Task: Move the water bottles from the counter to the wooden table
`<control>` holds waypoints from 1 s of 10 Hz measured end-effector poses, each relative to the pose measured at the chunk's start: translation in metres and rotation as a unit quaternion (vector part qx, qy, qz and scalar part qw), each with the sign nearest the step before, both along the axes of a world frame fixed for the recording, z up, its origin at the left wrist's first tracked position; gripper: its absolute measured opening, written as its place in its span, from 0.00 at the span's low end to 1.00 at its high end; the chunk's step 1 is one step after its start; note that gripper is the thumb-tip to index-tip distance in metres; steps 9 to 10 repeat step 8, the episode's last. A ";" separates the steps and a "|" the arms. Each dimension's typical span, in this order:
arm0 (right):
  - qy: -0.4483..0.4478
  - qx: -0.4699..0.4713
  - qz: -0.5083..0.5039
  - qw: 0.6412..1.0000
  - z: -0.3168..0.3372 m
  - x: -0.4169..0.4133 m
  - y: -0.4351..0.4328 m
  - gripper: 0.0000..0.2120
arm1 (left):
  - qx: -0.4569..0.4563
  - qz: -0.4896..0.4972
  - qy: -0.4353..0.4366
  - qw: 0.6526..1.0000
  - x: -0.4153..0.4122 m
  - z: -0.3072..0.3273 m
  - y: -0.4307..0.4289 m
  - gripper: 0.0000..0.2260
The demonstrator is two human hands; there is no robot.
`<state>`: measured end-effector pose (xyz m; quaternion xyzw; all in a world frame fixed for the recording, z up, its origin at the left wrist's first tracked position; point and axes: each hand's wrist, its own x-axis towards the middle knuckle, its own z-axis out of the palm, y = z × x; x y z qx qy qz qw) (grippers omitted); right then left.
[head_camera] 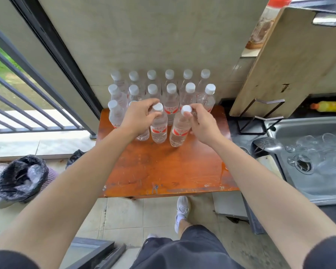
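The left hand (139, 119) grips 1 water bottle (159, 130) by its neck; the right hand (202, 126) pinches the neck of a 2nd bottle (179, 132). Both stand on the wooden table (163, 167), before other bottles (171, 98).

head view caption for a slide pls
Left hand grips one water bottle, right hand a second bottle, on the wooden table.

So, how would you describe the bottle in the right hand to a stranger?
Find the orange wooden table against the wall, with water bottles standing in rows. In the nearest row, take the rightmost bottle: the right hand pinches its white cap, while the left hand grips its neighbour.
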<state>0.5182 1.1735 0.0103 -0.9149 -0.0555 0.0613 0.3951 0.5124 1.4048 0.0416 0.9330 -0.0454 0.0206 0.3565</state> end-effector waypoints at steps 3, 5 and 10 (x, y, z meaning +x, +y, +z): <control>0.000 -0.012 0.055 0.998 0.009 0.040 0.028 0.17 | 0.062 -0.014 -0.001 0.998 0.025 -0.001 0.003 0.19; -0.003 -0.015 0.055 0.998 0.009 0.035 0.026 0.19 | 0.070 -0.014 0.014 0.997 0.026 0.004 0.003 0.18; -0.029 0.050 0.005 0.998 0.067 0.008 -0.009 0.32 | 0.212 -0.042 -0.029 0.976 -0.005 0.005 0.003 0.29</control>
